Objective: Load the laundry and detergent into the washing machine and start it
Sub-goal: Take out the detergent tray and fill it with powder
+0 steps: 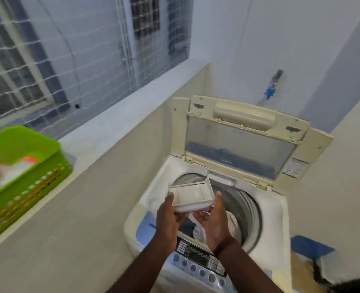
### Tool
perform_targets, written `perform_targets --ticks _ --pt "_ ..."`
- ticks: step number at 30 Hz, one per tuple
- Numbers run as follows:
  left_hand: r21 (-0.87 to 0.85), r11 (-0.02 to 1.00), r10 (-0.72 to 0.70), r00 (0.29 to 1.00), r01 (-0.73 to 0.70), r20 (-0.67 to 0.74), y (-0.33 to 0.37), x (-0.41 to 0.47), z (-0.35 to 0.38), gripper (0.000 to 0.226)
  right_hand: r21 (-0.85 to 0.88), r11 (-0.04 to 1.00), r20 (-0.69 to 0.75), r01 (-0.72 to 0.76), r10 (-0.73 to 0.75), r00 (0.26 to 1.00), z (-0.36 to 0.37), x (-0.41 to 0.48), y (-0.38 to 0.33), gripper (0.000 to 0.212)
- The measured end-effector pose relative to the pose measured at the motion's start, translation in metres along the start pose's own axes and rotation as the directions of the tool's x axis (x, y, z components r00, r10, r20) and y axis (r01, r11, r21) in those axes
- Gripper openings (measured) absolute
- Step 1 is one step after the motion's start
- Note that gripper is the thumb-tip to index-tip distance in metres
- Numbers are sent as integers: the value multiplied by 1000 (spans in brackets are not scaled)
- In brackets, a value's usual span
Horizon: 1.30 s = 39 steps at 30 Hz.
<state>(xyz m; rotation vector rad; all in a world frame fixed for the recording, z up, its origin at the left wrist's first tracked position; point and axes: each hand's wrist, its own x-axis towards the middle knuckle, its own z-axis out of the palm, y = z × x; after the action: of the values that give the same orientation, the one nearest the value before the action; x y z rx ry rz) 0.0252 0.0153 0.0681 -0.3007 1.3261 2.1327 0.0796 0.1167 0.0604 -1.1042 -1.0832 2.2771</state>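
Observation:
A white top-loading washing machine (267,210) stands in the corner with its lid (238,142) raised. White laundry (232,225) lies in the drum. Above the drum opening I hold a white detergent drawer (192,195) with several compartments, which look empty. My left hand (169,216) grips its left side from below. My right hand (211,218) cups its right side. The control panel (198,259) with round buttons sits under my wrists.
A green plastic basket (26,187) holding packets rests on the ledge at the left, below a netted window. A blue tap (270,93) is on the wall behind the machine. A blue object (310,246) lies on the floor at the right.

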Motion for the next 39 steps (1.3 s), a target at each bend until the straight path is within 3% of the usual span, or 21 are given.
perform_targets --ticks 3,7,11,13,14,16,18,22,27,29,35,39 --pt "-9 993 112 983 -114 -149 28 -13 -14 18 -118 991 72 57 -49 996 32 -9 -10 30" --pt "78 950 312 909 -302 -275 74 -27 -31 19 -173 977 195 121 -86 977 84 -13 -20 31" --pt "318 792 595 775 -521 -212 122 -41 -40 24 -171 971 304 167 -109 946 141 -15 -35 34" --pt "400 729 653 739 -555 -165 138 -39 -43 16 -182 961 341 208 -137 930 170 -13 -45 31" --pt "454 706 664 731 -544 -156 146 -36 -44 17 -185 956 357 229 -152 922 185 -9 -51 30" --pt "568 643 692 708 -515 -142 161 -31 -41 49 -194 946 383 260 -171 908 210 0 -60 32" --pt "638 591 705 701 -494 -110 178 -23 -37 61 -223 933 403 281 -174 898 234 11 -68 38" --pt "742 533 690 717 -407 -101 200 7 -32 68 -277 912 417 303 -169 893 273 35 -75 39" --pt "842 503 675 698 -197 -240 218 43 -34 68 -392 837 406 381 -214 888 308 64 -66 35" --pt "851 506 650 711 -140 -269 219 53 -40 70 -483 756 401 442 -258 879 316 79 -56 42" --pt "871 483 596 761 -86 -256 211 57 -55 78 -690 376 499 619 -372 783 318 99 -31 56" --pt "880 473 551 794 -42 -258 219 53 -55 79 -707 310 498 636 -420 759 319 105 -26 63"
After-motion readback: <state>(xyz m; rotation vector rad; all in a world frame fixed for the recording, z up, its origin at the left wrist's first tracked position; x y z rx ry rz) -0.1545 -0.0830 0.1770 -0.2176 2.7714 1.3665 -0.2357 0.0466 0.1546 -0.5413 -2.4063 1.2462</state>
